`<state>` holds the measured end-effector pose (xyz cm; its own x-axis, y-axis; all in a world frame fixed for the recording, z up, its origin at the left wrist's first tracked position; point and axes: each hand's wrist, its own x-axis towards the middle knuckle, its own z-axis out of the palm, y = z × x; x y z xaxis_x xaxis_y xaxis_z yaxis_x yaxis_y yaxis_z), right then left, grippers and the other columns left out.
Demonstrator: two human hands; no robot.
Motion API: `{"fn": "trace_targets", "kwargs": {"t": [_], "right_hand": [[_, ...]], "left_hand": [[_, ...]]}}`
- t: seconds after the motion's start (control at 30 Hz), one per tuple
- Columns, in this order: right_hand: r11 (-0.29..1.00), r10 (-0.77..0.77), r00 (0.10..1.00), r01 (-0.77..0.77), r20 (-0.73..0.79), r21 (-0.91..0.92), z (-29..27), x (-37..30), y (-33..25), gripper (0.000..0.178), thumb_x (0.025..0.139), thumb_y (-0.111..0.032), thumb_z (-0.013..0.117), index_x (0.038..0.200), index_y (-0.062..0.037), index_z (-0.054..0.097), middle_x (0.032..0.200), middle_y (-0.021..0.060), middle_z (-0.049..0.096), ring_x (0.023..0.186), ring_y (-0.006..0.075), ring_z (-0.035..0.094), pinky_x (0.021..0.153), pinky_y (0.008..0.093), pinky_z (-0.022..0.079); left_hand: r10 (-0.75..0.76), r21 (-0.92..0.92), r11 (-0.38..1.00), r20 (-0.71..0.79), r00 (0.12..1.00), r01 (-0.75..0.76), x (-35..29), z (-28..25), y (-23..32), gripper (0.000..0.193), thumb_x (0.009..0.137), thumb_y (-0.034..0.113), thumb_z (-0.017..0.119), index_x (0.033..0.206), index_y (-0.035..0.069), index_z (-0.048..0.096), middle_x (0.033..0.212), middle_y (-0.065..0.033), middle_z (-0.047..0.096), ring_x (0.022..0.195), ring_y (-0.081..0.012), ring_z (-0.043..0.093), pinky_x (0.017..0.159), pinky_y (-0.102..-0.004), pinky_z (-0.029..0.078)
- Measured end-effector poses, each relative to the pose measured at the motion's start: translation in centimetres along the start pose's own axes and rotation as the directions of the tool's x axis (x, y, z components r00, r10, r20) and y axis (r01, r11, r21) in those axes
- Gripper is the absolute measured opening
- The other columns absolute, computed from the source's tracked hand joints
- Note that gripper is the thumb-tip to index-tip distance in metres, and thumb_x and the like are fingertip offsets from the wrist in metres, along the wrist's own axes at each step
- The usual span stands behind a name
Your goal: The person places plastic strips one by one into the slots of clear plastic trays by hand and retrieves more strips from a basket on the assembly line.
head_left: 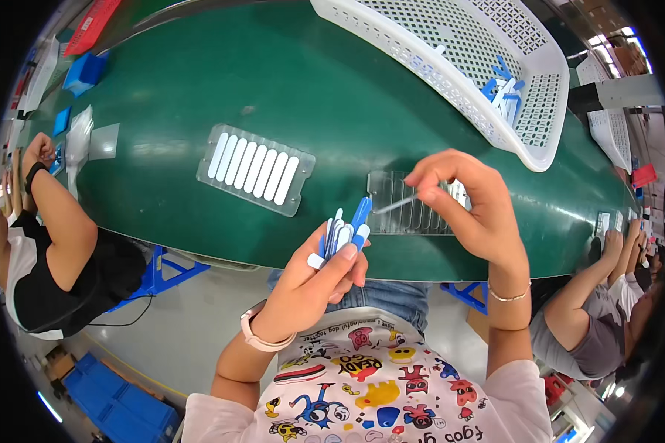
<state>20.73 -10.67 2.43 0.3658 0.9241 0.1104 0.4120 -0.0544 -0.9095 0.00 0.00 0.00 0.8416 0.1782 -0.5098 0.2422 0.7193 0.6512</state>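
Left hand: one, the wearer's own (pixel 307 284); fingers and thumb closed round a loose bundle; pale band (pixel 258 336) at the wrist.
Bundle: narrow round-ended strips (pixel 342 235), blue and white mixed, fanned unevenly; gripped above the near edge of the table, between the two trays and nearer the wearer.
Right hand: one, the wearer's own (pixel 480 210); thumb and forefinger pinched on a single slim strip; thin bracelet (pixel 510 295) at the wrist.
Single strip: one, pale and slender (pixel 397 204), slanting down leftward from the fingertips over the right tray; exact colour and contact with the tray cannot be told.
Right tray: one, clear plastic, slotted (pixel 414 223); lies on the table beneath the right hand, which hides part of it; white pieces (pixel 459 193) show at its far right end.
Left tray: one, clear plastic (pixel 304 176), set askew on the table; holds white strips (pixel 250 168) side by side in a row.
Basket: one, white, perforated (pixel 414 68), beyond the right tray; blue and white strips (pixel 504 96) heaped loosely toward its right end.
Table: one, green top (pixel 155 88), curved by the lens.
Left edge of table: clear plastic bag (pixel 80 140); blue block (pixel 85 72) farther back.
Co-workers: one seated at left, bare arm (pixel 70 229) by the table; others at right, nearest in a grey sleeve (pixel 569 343).
Floor: blue boxes (pixel 122 395), lower left.
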Motion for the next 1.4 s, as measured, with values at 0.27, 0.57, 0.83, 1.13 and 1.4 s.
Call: {"fn": "trace_targets", "kwargs": {"t": [0.27,0.57,0.83,1.13,1.4], "right_hand": [[0.944,-0.044,0.962,0.128,0.268,-0.305,1.3,2.1,1.7,0.021,0.074,-0.003,0.070,0.093,-0.0005,0.061,0.080,0.0094,0.060,0.072,0.0223,0.057,0.066,0.0313,0.048],[0.961,-0.135,0.971,0.176,0.196,-0.212,1.8,2.4,1.2,0.020,0.070,-0.005,0.074,0.089,-0.0025,0.067,0.087,0.0095,0.064,0.078,0.0250,0.057,0.069,0.0339,0.047],[0.997,-0.023,0.989,0.013,0.144,0.072,-0.7,1.7,2.1,0.007,0.078,-0.006,0.069,0.085,-0.0047,0.069,0.075,0.0020,0.062,0.061,0.0115,0.051,0.054,0.0249,0.040],[0.926,0.198,0.975,-0.152,0.100,-0.347,0.5,1.8,1.1,0.019,0.071,-0.004,0.072,0.088,-0.0018,0.063,0.078,0.0043,0.057,0.064,0.0097,0.048,0.057,0.0238,0.038],[0.962,0.267,0.927,-0.273,0.263,-0.015,0.7,0.7,-1.5,0.011,0.074,-0.006,0.073,0.080,-0.0024,0.065,0.074,0.0002,0.058,0.065,0.0066,0.048,0.056,0.0220,0.035]], "left_hand": [[0.046,0.033,0.999,-0.098,0.994,-0.043,-0.1,-0.7,-0.1,0.020,0.098,0.019,0.044,0.110,0.004,0.048,0.076,-0.0022,0.053,0.056,-0.0022,0.035,0.049,-0.0173,0.029],[0.061,0.218,0.974,-0.002,0.998,-0.059,0.4,-0.1,-0.5,0.019,0.098,0.019,0.044,0.109,0.005,0.048,0.075,0.0003,0.050,0.058,-0.0025,0.036,0.050,-0.0175,0.029],[-0.074,0.084,0.994,0.080,0.994,0.067,0.3,0.1,0.2,0.019,0.098,0.020,0.044,0.109,0.005,0.049,0.076,0.0007,0.051,0.061,-0.0021,0.038,0.052,-0.0174,0.031],[0.069,0.284,0.957,-0.039,0.997,-0.055,1.0,0.5,-0.5,0.016,0.096,0.017,0.048,0.101,0.002,0.049,0.078,-0.0002,0.057,0.066,-0.0024,0.043,0.061,-0.0182,0.037],[0.073,0.230,0.971,-0.047,0.996,-0.060,1.1,0.5,-0.7,0.016,0.096,0.018,0.050,0.100,0.003,0.050,0.076,0.0000,0.059,0.063,-0.0017,0.046,0.058,-0.0181,0.038]]}}
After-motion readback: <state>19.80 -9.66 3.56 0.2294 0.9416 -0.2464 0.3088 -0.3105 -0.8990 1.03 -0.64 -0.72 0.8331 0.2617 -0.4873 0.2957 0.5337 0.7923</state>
